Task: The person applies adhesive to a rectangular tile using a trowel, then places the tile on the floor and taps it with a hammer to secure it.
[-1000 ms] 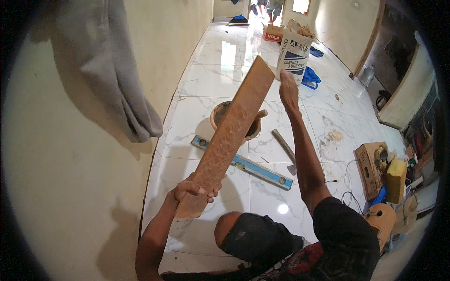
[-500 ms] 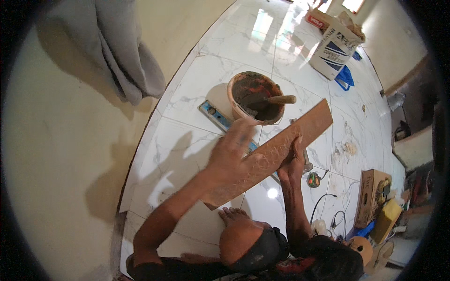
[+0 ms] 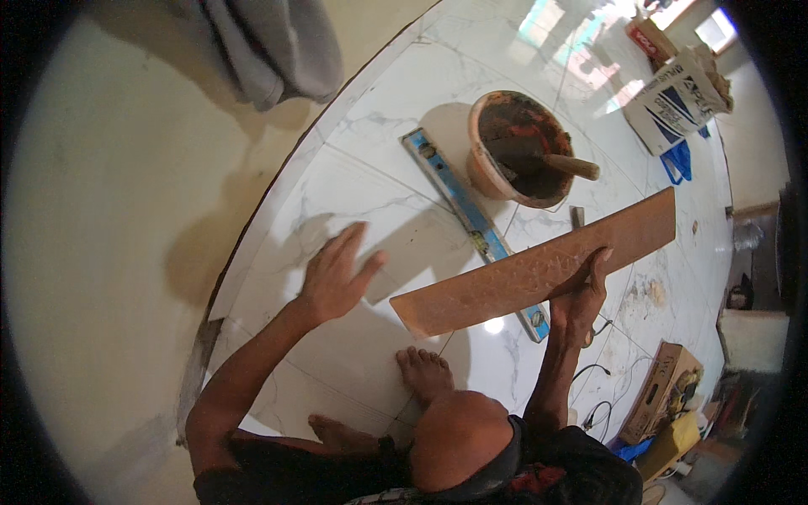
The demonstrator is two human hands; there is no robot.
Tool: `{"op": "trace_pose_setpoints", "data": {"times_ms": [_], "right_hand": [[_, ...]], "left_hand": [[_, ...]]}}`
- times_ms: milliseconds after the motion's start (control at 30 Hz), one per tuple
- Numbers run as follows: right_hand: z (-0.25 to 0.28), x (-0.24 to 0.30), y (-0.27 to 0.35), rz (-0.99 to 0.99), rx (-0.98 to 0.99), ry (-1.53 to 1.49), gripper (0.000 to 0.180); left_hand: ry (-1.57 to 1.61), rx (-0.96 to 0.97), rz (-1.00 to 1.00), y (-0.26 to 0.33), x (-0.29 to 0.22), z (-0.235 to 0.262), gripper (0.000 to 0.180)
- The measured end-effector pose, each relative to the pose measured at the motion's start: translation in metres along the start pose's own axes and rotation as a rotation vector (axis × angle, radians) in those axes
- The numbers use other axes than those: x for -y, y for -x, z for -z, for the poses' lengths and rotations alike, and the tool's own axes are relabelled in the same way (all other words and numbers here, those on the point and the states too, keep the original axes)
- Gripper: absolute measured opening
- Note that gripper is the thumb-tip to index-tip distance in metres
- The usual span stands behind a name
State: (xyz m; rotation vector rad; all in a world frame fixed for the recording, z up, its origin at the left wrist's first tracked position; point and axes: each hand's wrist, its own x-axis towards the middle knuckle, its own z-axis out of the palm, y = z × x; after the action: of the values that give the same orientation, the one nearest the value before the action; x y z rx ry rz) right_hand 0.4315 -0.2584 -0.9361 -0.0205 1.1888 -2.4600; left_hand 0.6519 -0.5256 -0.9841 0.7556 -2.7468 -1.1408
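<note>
My right hand (image 3: 582,301) grips a long, narrow brown tile strip (image 3: 480,290) from beneath, thumb over its near edge. The strip is held slanted above the floor, its scuffed, patterned face up. Off to the left, my left hand (image 3: 335,273) is empty with fingers stretched and thumb apart, clear of the strip. Beyond the strip stands a bucket (image 3: 481,164) of dark grey mortar. A wooden-handled trowel (image 3: 572,167) rests in it, its blade sunk in the mortar. A blue spirit level (image 3: 454,189) lies on the floor, partly hidden under the strip.
White marbled tiles (image 3: 370,181) cover the floor, bordered by a cream wall (image 3: 109,252) with grey cloth (image 3: 282,50) at left. A cement-type bag (image 3: 673,105) stands far right. A cardboard box (image 3: 661,391), cables and a yellow block (image 3: 673,446) lie at near right.
My left hand has moved off the tile strip, down and to the left. The strip has shifted right and tilts less steeply, still in my right hand. The whole view has also shifted.
</note>
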Motion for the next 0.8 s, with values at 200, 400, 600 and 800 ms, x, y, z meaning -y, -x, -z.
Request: {"op": "trace_pose_setpoints", "data": {"times_ms": [200, 400, 600, 800], "right_hand": [[-0.002, -0.066, 0.0, -0.191, 0.23, -0.012, 0.06], [0.07, -0.108, -0.048, -0.292, 0.268, 0.555, 0.08], [0.163, -0.153, -0.076, 0.352, 0.429, 2.191, 0.079], [0.193, -0.138, -0.029, 0.445, 0.537, 2.114, 0.073]], "left_hand": [[0.655, 0.591, -0.15, -0.032, -0.06, -0.042, 0.066], [0.869, 0.378, -0.006, 0.009, -0.026, -0.052, 0.052], [0.686, 0.22, -0.055, 0.016, 0.0, -0.067, 0.046], [0.745, 0.214, -0.039, 0.014, 0.009, -0.053, 0.042]]}}
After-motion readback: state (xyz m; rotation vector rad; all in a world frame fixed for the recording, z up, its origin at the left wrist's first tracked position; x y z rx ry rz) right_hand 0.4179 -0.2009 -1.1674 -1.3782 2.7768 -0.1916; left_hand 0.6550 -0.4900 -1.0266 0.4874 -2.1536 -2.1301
